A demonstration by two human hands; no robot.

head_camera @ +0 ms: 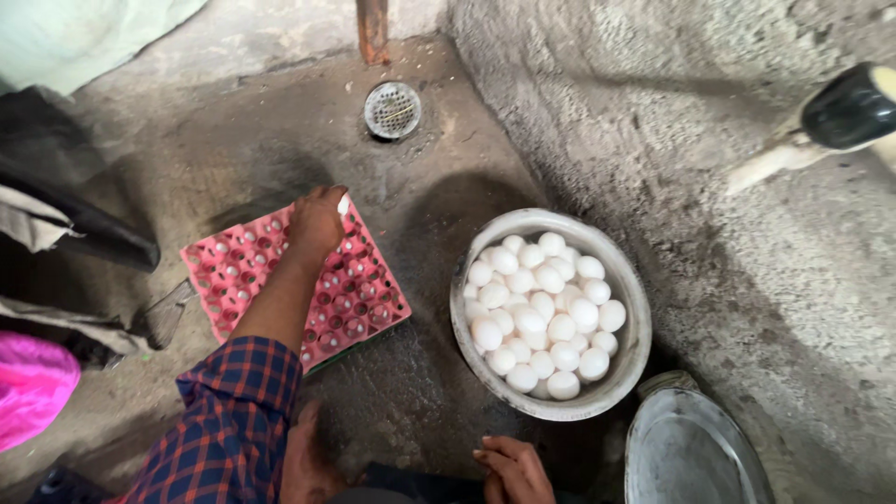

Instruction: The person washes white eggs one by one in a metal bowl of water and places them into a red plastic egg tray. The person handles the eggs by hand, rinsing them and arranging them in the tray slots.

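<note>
While the left hand [315,224] reaches forward over the pink egg tray [369,308], it grasps a single white egg [343,204], of which only a sliver shows past the curled fingers at the tray's far edge. The tray lies flat on the concrete floor [233,140], turned so that one corner points toward the person and its diagonal runs roughly along the line of the forearm in the plaid sleeve [229,420]. Its visible cups appear empty, although the hand and forearm hide a strip through the middle. To the right of the tray, apart from it across a band of wet floor, stands a round metal basin [637,317] heaped with white eggs [541,313]. The right hand [513,471] rests low at the bottom edge of the view, just in front of the basin's near rim, fingers loosely curled and grasping nothing that can be seen. The governing relation is therefore lateral: basin to the right, tray to the left, with the right hand nearer the heap and the left hand nearer the cups. A second, empty metal pan [691,453] sits just beside the basin at lower right. A round floor drain [392,109] lies beyond the tray, well apart from both hands.
</note>
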